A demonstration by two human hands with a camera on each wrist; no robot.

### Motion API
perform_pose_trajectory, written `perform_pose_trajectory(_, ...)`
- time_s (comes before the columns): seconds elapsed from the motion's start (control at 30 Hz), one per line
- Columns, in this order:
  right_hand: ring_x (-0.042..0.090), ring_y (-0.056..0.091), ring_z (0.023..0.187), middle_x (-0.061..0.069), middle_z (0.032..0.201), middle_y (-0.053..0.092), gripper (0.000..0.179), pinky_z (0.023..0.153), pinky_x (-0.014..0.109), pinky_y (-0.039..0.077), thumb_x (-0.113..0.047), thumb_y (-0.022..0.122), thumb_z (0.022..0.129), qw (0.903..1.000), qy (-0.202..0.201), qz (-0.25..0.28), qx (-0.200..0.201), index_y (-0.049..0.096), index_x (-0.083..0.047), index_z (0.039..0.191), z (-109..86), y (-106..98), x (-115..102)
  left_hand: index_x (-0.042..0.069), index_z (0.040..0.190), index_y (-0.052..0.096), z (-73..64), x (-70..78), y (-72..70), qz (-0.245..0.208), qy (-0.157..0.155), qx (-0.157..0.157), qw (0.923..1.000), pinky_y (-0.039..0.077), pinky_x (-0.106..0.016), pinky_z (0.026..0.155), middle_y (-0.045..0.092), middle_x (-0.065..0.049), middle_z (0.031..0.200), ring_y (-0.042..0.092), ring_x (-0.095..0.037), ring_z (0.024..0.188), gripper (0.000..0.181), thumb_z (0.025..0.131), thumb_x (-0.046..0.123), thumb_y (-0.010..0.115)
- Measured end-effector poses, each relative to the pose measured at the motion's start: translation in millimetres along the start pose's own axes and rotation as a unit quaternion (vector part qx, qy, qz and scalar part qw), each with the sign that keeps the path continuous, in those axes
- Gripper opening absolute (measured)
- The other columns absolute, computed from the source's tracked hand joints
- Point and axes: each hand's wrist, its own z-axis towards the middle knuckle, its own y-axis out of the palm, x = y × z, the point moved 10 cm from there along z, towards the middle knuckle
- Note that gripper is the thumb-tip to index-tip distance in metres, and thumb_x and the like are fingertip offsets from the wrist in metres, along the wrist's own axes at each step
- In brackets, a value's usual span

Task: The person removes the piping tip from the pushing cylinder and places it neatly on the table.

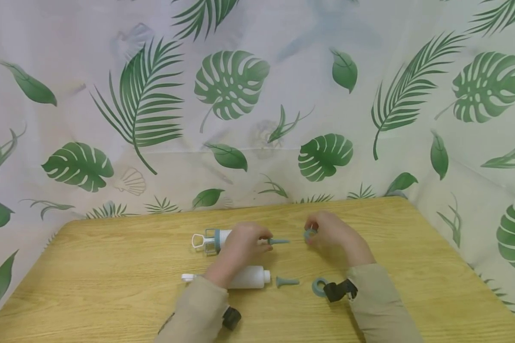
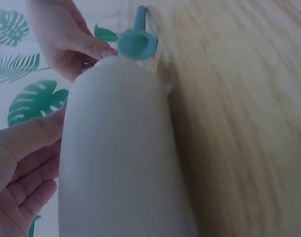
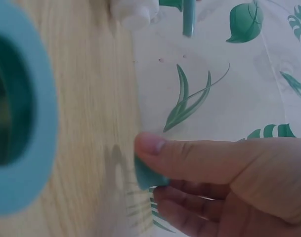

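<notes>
My left hand (image 1: 244, 240) pinches the wide end of a blue-green cone-shaped nozzle (image 1: 280, 241) with fingertips and thumb, its thin end pointing right. Behind that hand lies a white syringe-like tube (image 1: 225, 234) with a blue-green collar and a white loop handle, partly hidden. My right hand (image 1: 332, 233) holds a blue-green ring (image 1: 310, 234) between thumb and fingers, just right of the nozzle. In the right wrist view the thumb presses on the ring (image 3: 149, 175). Below the left forearm is a second white tube (image 1: 250, 277), large in the left wrist view (image 2: 120, 148).
A second nozzle (image 1: 286, 282) lies on the wooden table (image 1: 111, 267) beyond the near tube's tip. Another blue-green ring (image 1: 320, 287) lies next to the right wrist's black camera mount (image 1: 340, 290). A leaf-patterned curtain (image 1: 257, 95) hangs along the table's back edge.
</notes>
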Motion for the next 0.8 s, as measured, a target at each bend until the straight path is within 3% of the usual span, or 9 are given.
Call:
perform_pose_trajectory(0.13, 0.021, 0.053, 0.082, 0.004, 0.088, 0.059, 0.024, 0.074, 0.037, 0.047, -0.007, 0.079, 0.074, 0.9990, 0.034, 0.004, -0.028, 0.065, -0.006, 0.094, -1.1, 10, 10, 0.013, 0.092, 0.076, 10.0, 14.8, 12.7, 0.084, 0.032, -0.016, 0.9958, 0.051, -0.021, 0.071, 0.071, 0.003, 0.088, 0.064, -0.011, 0.080, 0.016, 0.078, 0.020, 0.080)
perform_pose_trajectory(0.23, 0.019, 0.052, 0.079, 0.003, 0.085, 0.059, 0.024, 0.072, 0.035, 0.046, -0.006, 0.080, 0.072, 0.9991, 0.024, 0.003, -0.035, 0.065, -0.006, 0.091, -0.6, 14, 11, 0.015, 0.090, 0.076, 16.5, 23.3, 23.6, 0.133, 0.052, -0.030, 0.9893, 0.050, -0.019, 0.069, 0.070, 0.005, 0.085, 0.064, -0.009, 0.077, 0.014, 0.077, 0.020, 0.081)
perform_pose_trajectory(0.33, 0.017, 0.051, 0.075, 0.002, 0.081, 0.057, 0.024, 0.069, 0.033, 0.045, -0.006, 0.081, 0.070, 0.9991, 0.012, 0.004, -0.039, 0.063, -0.006, 0.087, 0.2, 16, 10, 0.016, 0.081, 0.075, 21.5, 27.3, 31.7, 0.153, 0.057, -0.043, 0.9856, 0.047, -0.019, 0.064, 0.066, 0.007, 0.075, 0.059, -0.008, 0.068, 0.010, 0.076, 0.022, 0.082)
perform_pose_trajectory(0.5, 0.016, 0.050, 0.072, 0.000, 0.076, 0.057, 0.025, 0.066, 0.031, 0.044, -0.005, 0.082, 0.068, 0.9981, -0.002, 0.008, -0.062, 0.063, -0.008, 0.083, 0.3, 21, 6, 0.017, 0.063, 0.063, 26.3, 28.0, 42.9, 0.203, 0.057, -0.061, 0.9756, 0.042, -0.024, 0.055, 0.052, 0.008, 0.060, 0.045, -0.008, 0.055, 0.025, 0.077, 0.029, 0.080)
perform_pose_trajectory(0.63, 0.015, 0.050, 0.072, 0.001, 0.077, 0.057, 0.025, 0.066, 0.031, 0.044, -0.006, 0.082, 0.068, 0.9979, -0.009, 0.004, -0.064, 0.063, -0.008, 0.084, 0.2, 21, 2, 0.018, 0.067, 0.065, 29.2, 26.0, 50.7, 0.257, 0.055, -0.075, 0.9620, 0.045, -0.025, 0.060, 0.055, 0.007, 0.063, 0.049, -0.008, 0.058, 0.023, 0.079, 0.032, 0.078)
perform_pose_trajectory(0.8, 0.016, 0.051, 0.075, 0.002, 0.081, 0.058, 0.026, 0.069, 0.033, 0.045, -0.007, 0.082, 0.069, 0.9977, -0.001, 0.008, -0.067, 0.063, -0.007, 0.086, -1.2, 21, 5, 0.017, 0.076, 0.070, 33.1, 23.6, 58.7, 0.264, 0.048, -0.092, 0.9589, 0.046, -0.024, 0.065, 0.058, 0.006, 0.068, 0.052, -0.009, 0.063, 0.018, 0.081, 0.033, 0.077)
